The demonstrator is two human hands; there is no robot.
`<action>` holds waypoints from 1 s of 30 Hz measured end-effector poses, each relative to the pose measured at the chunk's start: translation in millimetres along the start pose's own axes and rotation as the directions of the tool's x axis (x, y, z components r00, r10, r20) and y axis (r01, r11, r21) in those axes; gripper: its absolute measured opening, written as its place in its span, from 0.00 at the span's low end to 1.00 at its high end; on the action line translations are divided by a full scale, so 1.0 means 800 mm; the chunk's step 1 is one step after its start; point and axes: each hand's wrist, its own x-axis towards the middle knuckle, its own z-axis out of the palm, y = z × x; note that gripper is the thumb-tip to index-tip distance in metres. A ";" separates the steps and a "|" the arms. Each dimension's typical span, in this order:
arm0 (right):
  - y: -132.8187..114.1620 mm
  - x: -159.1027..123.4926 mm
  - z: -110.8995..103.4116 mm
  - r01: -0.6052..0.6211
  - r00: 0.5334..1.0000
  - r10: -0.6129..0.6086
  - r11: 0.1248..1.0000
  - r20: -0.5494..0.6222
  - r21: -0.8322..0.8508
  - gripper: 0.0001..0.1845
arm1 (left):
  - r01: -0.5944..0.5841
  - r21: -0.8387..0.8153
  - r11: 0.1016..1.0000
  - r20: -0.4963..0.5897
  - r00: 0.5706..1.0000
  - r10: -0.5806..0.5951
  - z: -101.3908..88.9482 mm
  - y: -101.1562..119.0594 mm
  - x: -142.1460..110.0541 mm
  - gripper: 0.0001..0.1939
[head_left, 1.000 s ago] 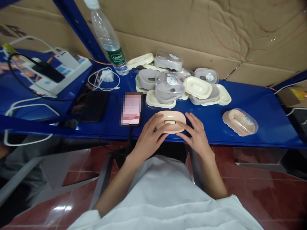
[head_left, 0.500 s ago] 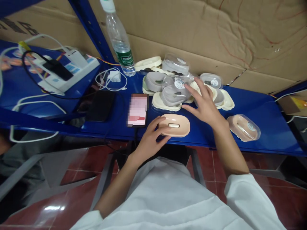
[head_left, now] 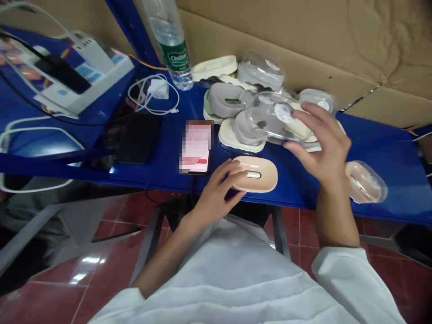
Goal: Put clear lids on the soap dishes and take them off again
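Observation:
My left hand (head_left: 221, 191) rests on the left end of a peach oval soap-box-like case (head_left: 266, 171), fingers on its top and thumb at its near side. A pale bar-shaped insert shows in the middle of the case. Between the thumb and fingers of my right hand (head_left: 326, 146) is a clear plastic cover (head_left: 282, 112) with a round white sticker, raised and tilted over the pile. Behind it, partly hidden, lie a grey case (head_left: 248, 128) on a cream base (head_left: 229, 137) and another grey case (head_left: 224, 100).
A water bottle (head_left: 175, 56) stands at the back beside a cream piece (head_left: 216, 67). Left of my hands are a lit phone (head_left: 195, 146), a black flat object (head_left: 137, 137), a white charger (head_left: 158, 89) and a power strip (head_left: 111, 74). A covered peach case (head_left: 366, 182) sits at right.
My right hand has lifted the clear cover off the grey case and moved it right. My left hand stays on the peach case. The view has shifted slightly.

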 end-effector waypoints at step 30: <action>-0.070 -0.128 0.051 -0.147 0.965 0.114 0.981 0.236 0.125 0.42 | 0.091 -0.102 0.991 -0.046 0.994 -0.096 -0.002 -0.014 -0.004 0.29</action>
